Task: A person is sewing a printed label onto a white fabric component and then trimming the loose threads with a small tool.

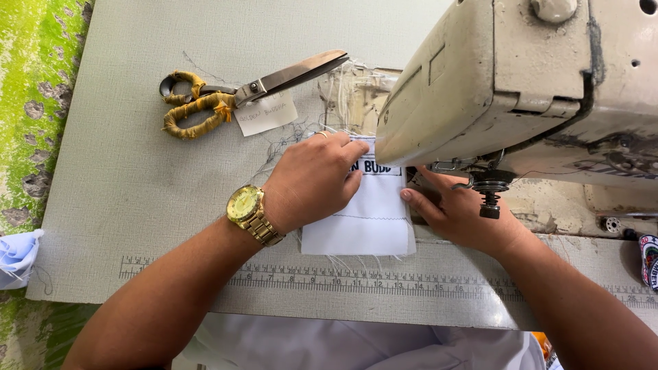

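The white cloth piece (367, 223) lies flat on the grey table (137, 171), its far edge tucked under the head of the sewing machine (521, 82). My left hand (312, 181), gold watch (245, 205) on the wrist, presses down on its left side, fingers curled over it. My right hand (456, 212) lies open against its right edge, fingers flat under the machine. Scissors (240, 92) rest beyond, beside a paper slip (266, 113).
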